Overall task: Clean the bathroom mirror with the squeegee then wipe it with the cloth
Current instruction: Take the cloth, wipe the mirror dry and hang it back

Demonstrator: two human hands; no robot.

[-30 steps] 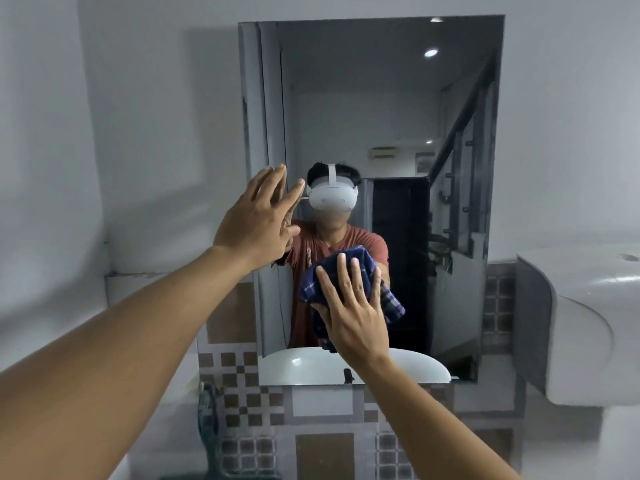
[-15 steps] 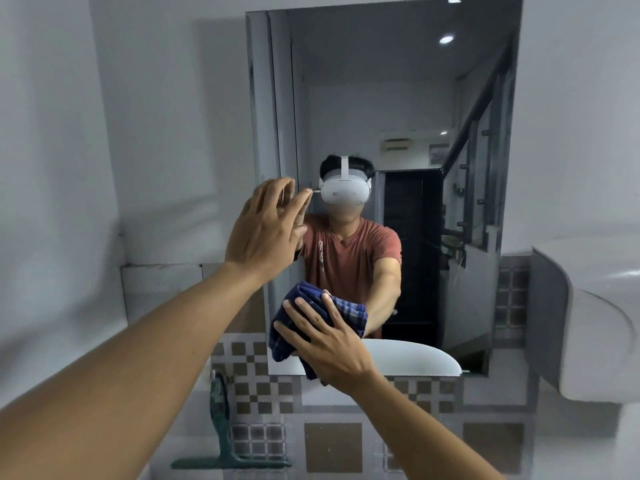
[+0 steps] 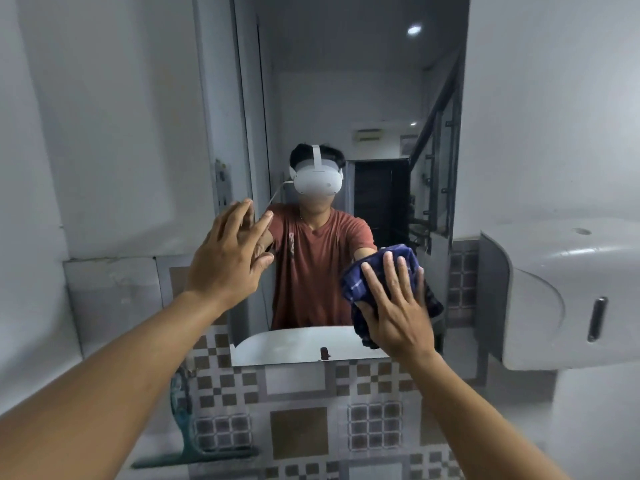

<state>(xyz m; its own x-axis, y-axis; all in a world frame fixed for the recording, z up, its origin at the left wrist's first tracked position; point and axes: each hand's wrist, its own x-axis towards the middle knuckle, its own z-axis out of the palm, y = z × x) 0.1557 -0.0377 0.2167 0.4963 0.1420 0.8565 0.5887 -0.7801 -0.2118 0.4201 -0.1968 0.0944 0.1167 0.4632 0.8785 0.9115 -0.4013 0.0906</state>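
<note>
A rectangular mirror (image 3: pixel 346 98) hangs on the white wall and reflects a person in a red shirt with a white headset. My right hand (image 3: pixel 394 303) lies flat over a dark blue checked cloth (image 3: pixel 360 282) and presses it against the mirror's lower right part. My left hand (image 3: pixel 228 258) rests with spread fingers against the mirror's left edge and holds nothing. A green squeegee (image 3: pixel 187 420) leans against the tiled wall below the mirror at the left, its blade at the bottom.
A white wash basin (image 3: pixel 571 296) juts out from the wall at the right. Brown and grey patterned tiles (image 3: pixel 298 431) cover the wall under the mirror. Plain white wall spreads to the left.
My right hand has slid the cloth from the mirror's lower left corner across to its lower right part. My left hand stays on the left edge. The camera has tilted down a little.
</note>
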